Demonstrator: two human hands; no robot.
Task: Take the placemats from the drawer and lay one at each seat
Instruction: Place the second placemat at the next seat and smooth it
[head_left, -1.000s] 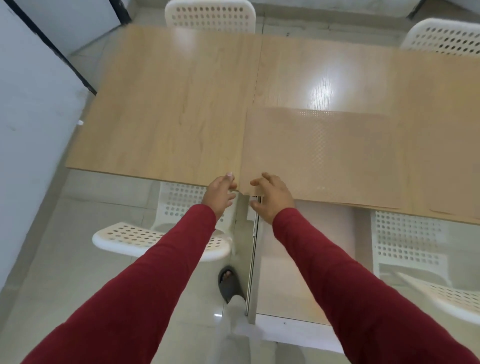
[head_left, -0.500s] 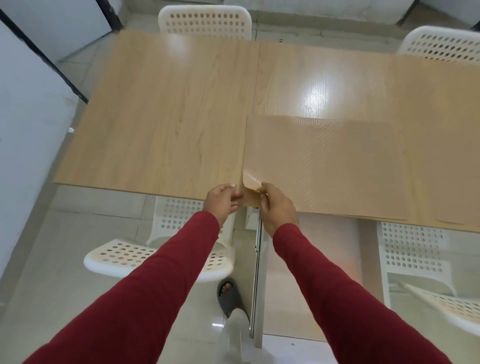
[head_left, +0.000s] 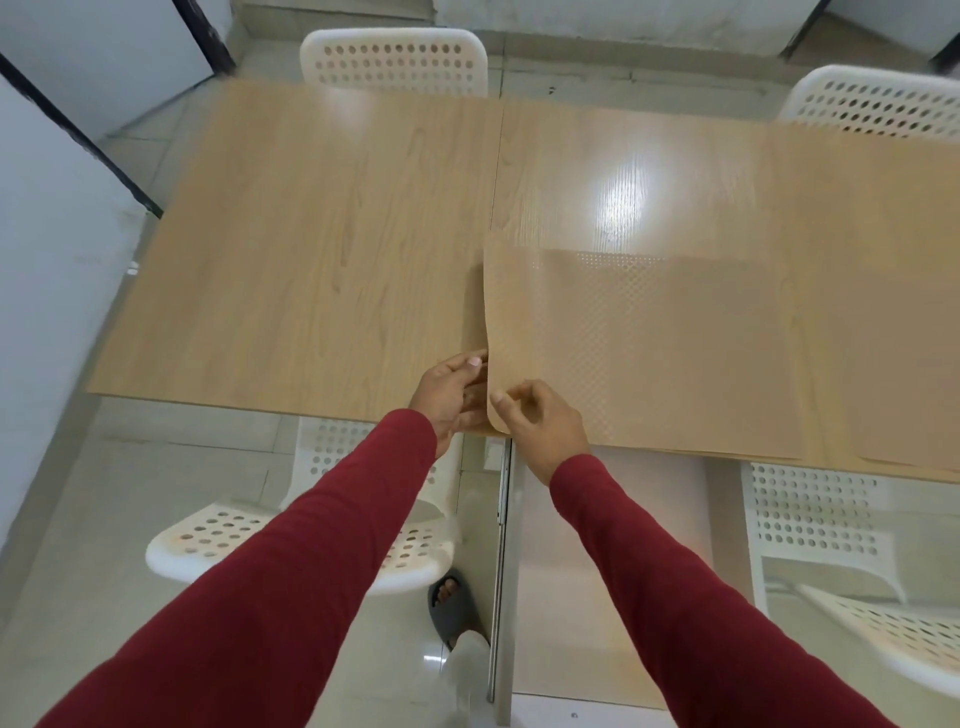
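A stack of tan, dot-textured placemats (head_left: 665, 353) lies on the wooden table (head_left: 322, 260), right of its middle seam and at the near edge. The top mat's left edge is lifted off the stack. My right hand (head_left: 540, 421) pinches that mat's near left corner. My left hand (head_left: 452, 395) is beside it at the same corner, fingers curled on the mat edges beneath. Both arms wear red sleeves. The open drawer (head_left: 613, 561) shows below the table edge under the stack.
White perforated chairs stand around the table: one at the far side (head_left: 395, 62), one at the far right (head_left: 878, 104), one near left (head_left: 311, 535), one near right (head_left: 831, 525). A white wall (head_left: 47, 260) runs along the left. My sandalled foot (head_left: 452, 608) is on the tiled floor.
Both hands reached the near left corner of the stack, then my right hand peeled the top mat's corner up; its left edge is now raised higher.
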